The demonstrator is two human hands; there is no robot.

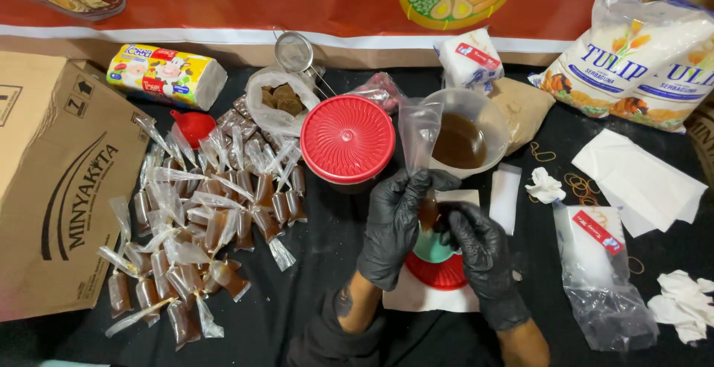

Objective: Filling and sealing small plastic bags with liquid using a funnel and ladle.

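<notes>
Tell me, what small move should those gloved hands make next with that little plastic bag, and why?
Probably twist the bag's neck shut. The left hand and right hand hold a small clear bag upright with brown liquid at its bottom and its top open. The filled packets piled to the left all have closed, twisted tops.

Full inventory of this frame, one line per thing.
small filled sachets: many, clear with brown liquid, heaped left of centre
cardboard box: one, brown, far left
round lid: one, red, on a container at centre
plastic bowl: one, clear, brown liquid inside, right of the lid
funnel: one, red, above the heap
strainer: one, metal, top centre
flour bags: two, white and blue, top right
rubber bands: several, tan, right
tissues: crumpled, white, lower right
plastic pouch: one, clear, held upright
left hand: black glove, pinching the pouch
right hand: black glove, at the pouch's base
</notes>
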